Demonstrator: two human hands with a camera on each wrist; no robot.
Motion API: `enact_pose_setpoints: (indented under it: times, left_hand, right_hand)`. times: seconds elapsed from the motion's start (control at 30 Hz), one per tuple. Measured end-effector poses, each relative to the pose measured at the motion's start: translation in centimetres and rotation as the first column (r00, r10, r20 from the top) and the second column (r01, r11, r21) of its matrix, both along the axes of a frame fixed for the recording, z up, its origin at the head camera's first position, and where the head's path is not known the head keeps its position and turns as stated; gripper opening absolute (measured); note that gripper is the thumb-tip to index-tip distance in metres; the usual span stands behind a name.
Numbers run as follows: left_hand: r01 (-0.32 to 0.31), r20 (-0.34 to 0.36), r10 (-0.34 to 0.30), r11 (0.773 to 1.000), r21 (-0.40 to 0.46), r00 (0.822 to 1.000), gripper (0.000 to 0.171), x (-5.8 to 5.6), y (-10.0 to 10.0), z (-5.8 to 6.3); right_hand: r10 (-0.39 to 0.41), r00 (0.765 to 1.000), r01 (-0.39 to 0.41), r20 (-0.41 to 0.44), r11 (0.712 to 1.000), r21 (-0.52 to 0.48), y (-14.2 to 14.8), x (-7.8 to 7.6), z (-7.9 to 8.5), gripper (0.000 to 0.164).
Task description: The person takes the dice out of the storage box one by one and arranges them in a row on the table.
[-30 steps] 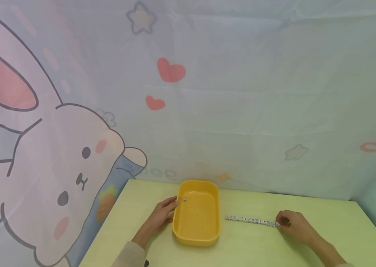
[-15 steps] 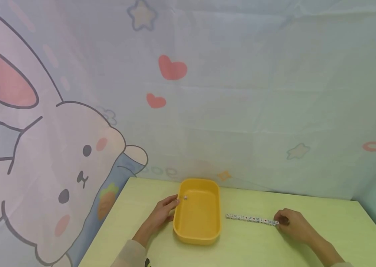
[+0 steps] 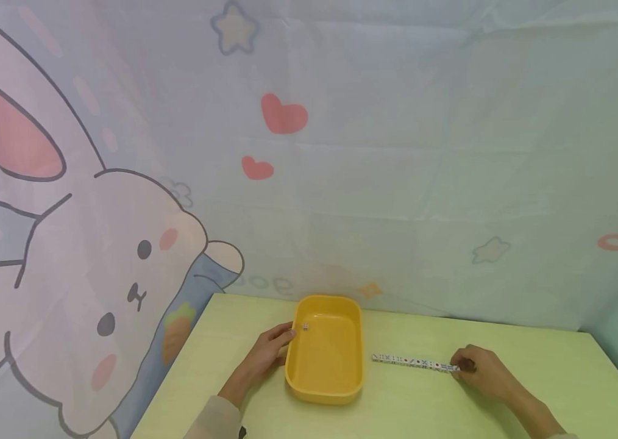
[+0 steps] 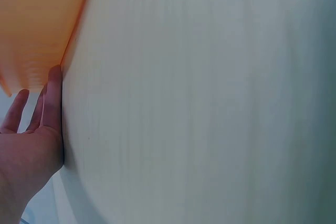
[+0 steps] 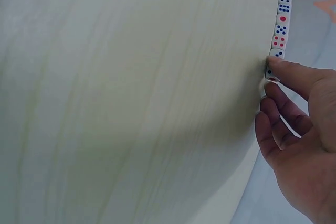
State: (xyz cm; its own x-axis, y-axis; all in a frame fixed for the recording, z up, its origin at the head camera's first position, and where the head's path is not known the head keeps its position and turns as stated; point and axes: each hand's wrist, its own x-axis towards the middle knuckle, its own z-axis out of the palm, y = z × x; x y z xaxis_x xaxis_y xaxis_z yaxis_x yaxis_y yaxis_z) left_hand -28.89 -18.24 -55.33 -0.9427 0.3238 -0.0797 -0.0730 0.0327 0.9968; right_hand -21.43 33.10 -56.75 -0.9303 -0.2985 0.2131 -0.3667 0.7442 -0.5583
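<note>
A row of white dice (image 3: pixel 413 362) with red and blue pips runs across the table to the right of a yellow tray (image 3: pixel 324 390). At the row's right end my right hand (image 3: pixel 481 372) pinches the last die (image 5: pixel 271 73) between thumb and finger, its other fingers curled below. That die lines up with the row in the right wrist view. My left hand (image 3: pixel 262 356) rests at the tray's left side, its fairly straight fingers (image 4: pixel 52 98) against the outer wall. One loose die (image 3: pixel 305 327) lies inside the tray, near its left wall.
The pale yellow-green table (image 3: pixel 397 414) ends at the back against a printed cloth (image 3: pixel 397 152) with a rabbit, hearts and stars. A small dark object (image 3: pixel 242 433) shows by the left sleeve at the bottom edge.
My right hand has edged slightly left, bringing the end die up against the row. The left hand and the tray stay in place; the head view shifts a little.
</note>
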Motion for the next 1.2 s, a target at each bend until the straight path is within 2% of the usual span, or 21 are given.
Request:
enact_pose_setpoints:
  times: [0.13,0.23,0.33,0.47,0.53,0.63,0.83,1.07,1.2]
  left_hand:
    - [-0.002,0.002,0.002,1.000,-0.009,1.000,0.062,0.1,-0.1,0.0]
    - [-0.001,0.002,0.001,1.000,-0.013,1.000,0.062,0.1,-0.1,-0.1]
    - [-0.008,-0.001,0.008,1.000,-0.020,1.000,0.062,0.1,-0.2,-0.1]
    - [-0.019,0.002,0.019,1.000,-0.023,1.000,0.061,0.1,-0.3,-0.1]
    - [-0.019,0.002,0.019,1.000,-0.022,1.000,0.061,0.0,-0.2,0.0]
    - [-0.020,0.005,0.020,1.000,-0.015,1.000,0.062,-0.1,-0.1,0.1]
    - [-0.031,0.000,0.031,0.999,-0.032,1.000,0.061,-0.2,0.0,0.2]
    - [-0.038,-0.002,0.038,0.999,-0.031,0.999,0.061,-0.1,0.1,0.0]
    - [-0.036,0.002,0.036,0.999,-0.034,0.999,0.061,-0.2,0.1,0.1]
  right_hand:
    - [-0.001,1.000,0.001,-0.001,1.000,0.001,0.0,0.0,-0.2,0.016]
    - [-0.012,0.999,0.012,-0.043,1.000,0.000,-0.4,0.0,0.0,0.022]
    - [-0.033,0.997,0.029,-0.074,0.998,-0.050,-1.6,-0.1,0.7,0.027]
    - [-0.042,0.993,0.028,-0.106,0.992,-0.125,-4.7,-0.7,2.5,0.028]
    - [-0.026,0.990,0.008,-0.137,0.991,-0.131,-6.4,-1.1,3.5,0.028]
    - [0.005,0.985,-0.029,-0.172,0.990,-0.137,-9.2,-2.1,4.9,0.028]
    - [0.075,0.979,-0.108,-0.187,0.979,-0.173,-14.2,-4.3,7.0,0.026]
    - [0.076,0.964,-0.135,-0.255,0.965,-0.224,-18.0,-5.7,7.2,0.029]
    - [0.053,0.968,-0.121,-0.247,0.955,-0.272,-19.1,-6.4,6.9,0.028]
